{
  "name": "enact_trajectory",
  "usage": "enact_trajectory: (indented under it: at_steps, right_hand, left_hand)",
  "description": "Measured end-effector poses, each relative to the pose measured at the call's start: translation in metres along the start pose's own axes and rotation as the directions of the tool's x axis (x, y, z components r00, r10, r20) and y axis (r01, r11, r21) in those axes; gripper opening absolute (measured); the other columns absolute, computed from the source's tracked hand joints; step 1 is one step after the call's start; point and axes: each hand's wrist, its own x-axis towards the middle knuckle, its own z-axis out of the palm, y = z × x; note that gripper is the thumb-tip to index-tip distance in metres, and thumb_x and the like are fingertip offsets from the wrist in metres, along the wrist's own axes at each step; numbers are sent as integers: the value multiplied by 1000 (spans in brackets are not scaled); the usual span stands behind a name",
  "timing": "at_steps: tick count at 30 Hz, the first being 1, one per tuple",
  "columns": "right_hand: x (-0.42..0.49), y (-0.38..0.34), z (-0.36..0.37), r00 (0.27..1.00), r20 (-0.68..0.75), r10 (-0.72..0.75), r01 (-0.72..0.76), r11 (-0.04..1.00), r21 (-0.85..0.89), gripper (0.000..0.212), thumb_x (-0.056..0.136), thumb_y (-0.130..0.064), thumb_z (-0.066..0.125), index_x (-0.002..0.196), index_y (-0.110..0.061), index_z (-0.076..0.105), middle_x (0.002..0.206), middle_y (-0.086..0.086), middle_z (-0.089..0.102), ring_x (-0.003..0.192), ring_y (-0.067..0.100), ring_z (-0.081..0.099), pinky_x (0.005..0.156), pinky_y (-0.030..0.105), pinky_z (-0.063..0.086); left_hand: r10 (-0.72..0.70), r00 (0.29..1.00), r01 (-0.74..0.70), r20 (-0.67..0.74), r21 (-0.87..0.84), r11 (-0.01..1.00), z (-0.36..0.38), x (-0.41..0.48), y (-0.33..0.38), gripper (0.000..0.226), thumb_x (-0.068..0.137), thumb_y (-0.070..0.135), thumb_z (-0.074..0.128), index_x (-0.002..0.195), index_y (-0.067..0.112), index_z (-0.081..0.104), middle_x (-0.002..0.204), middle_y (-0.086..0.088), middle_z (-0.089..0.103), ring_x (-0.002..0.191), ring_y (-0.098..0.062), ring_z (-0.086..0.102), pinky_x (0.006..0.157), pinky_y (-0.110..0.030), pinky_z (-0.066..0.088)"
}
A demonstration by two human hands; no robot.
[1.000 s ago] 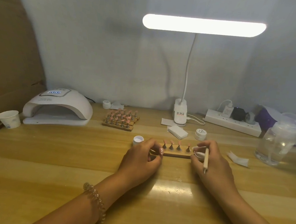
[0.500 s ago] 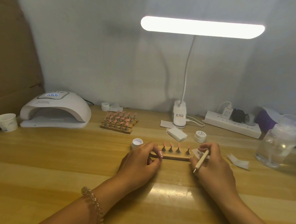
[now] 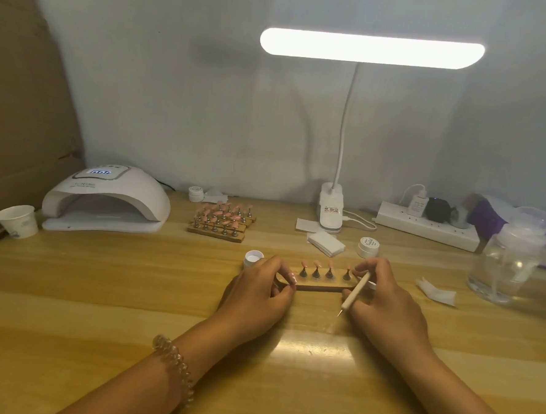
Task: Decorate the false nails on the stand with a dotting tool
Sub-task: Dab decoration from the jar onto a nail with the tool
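Observation:
A narrow wooden stand [image 3: 321,286] lies across the middle of the desk with several pink false nails [image 3: 317,263] upright on small metal holders. My left hand [image 3: 260,289] grips the stand's left end between thumb and fingers. My right hand [image 3: 387,297] is at the stand's right end and holds a pale dotting tool [image 3: 354,291], whose metal tip points down and towards me, away from the nails. A small open white pot [image 3: 253,257] sits just left of the stand.
A white nail lamp [image 3: 105,201] and a paper cup [image 3: 17,221] stand at the left. Behind the stand are more nail stands [image 3: 221,221], a desk lamp base [image 3: 330,210], white wipes [image 3: 325,243], a lidded jar [image 3: 368,247], a power strip [image 3: 424,227] and a clear bottle [image 3: 508,262].
My right hand has turned the dotting tool from nearly upright to slanted, its tip swinging down and left towards me. The left hand has kept its hold on the stand.

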Motion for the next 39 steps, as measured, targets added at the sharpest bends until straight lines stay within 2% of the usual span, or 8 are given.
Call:
enact_trajectory:
  at_steps: [10, 16, 20, 25, 28, 32, 36, 39]
  right_hand:
    - [0, 2, 1, 999, 4, -38, 38, 999, 7, 47, 82, -17, 70, 108, -36, 35, 111, -20, 59, 94, 17, 62, 73, 37, 53]
    - [1, 5, 3, 999, 12, -43, 43, 999, 20, 51, 81, -19, 70, 109, -38, 31, 114, -23, 57, 95, 12, 60, 67, 31, 45]
    - [2, 6, 4, 999, 25, -41, 40, 999, 14, 54, 79, -20, 71, 108, -39, 29, 114, -22, 56, 90, 10, 57, 61, 28, 41]
    - [1, 3, 5, 999, 29, -37, 37, 999, 0, 55, 76, -22, 70, 105, -40, 26, 110, -21, 55, 87, 12, 58, 62, 30, 43]
    - [0, 2, 5, 998, 26, -48, 49, 999, -7, 58, 76, -24, 71, 105, -41, 24, 110, -21, 54, 88, 13, 58, 66, 32, 46]
    - [-1, 0, 6, 999, 20, -49, 50, 998, -23, 58, 76, -26, 71, 105, -41, 24, 109, -21, 53, 92, 14, 61, 72, 37, 53]
    - [-1, 0, 6, 999, 10, -51, 51, 998, -26, 57, 76, -28, 71, 105, -41, 23, 110, -20, 54, 90, 12, 61, 71, 36, 54]
    - [-1, 0, 6, 999, 11, -53, 53, 998, -38, 56, 76, -29, 70, 104, -41, 22, 112, -19, 55, 91, 13, 62, 70, 35, 53]
  left_hand:
    - [-45, 999, 45, -5, -12, 999, 1, 1, -1, 7, 94, 27, 61, 91, 31, 55, 101, 13, 61, 73, -7, 59, 65, -26, 43]
    - [-62, 998, 62, 9, -17, 998, 2, 3, -1, 6, 93, 29, 60, 92, 31, 55, 98, 13, 60, 71, -8, 55, 61, -25, 40]
    - [-64, 998, 64, 8, 9, 998, 1, 3, 0, 12, 90, 36, 62, 93, 33, 51, 96, 16, 57, 63, -3, 48, 54, -19, 30]
    - [-38, 998, 37, 40, 23, 999, -2, 5, 3, 21, 88, 47, 63, 103, 40, 52, 104, 23, 53, 89, 1, 52, 63, -17, 35]
    - [-12, 1000, 12, 23, 18, 1000, -4, 7, 6, 15, 88, 45, 64, 99, 41, 55, 107, 22, 52, 96, 1, 50, 67, -16, 36]
    - [32, 999, -28, -33, 111, 993, 0, 5, 9, 10, 88, 45, 65, 91, 42, 56, 101, 25, 41, 86, 4, 47, 60, -10, 29]
    - [67, 996, -55, -66, 164, 985, 4, 3, 9, 13, 88, 43, 64, 86, 44, 51, 102, 27, 37, 78, 14, 45, 54, -7, 27]
    - [88, 993, -72, -80, 190, 979, 4, 3, 10, 11, 89, 40, 63, 86, 42, 53, 106, 27, 38, 77, 8, 48, 52, -8, 28]
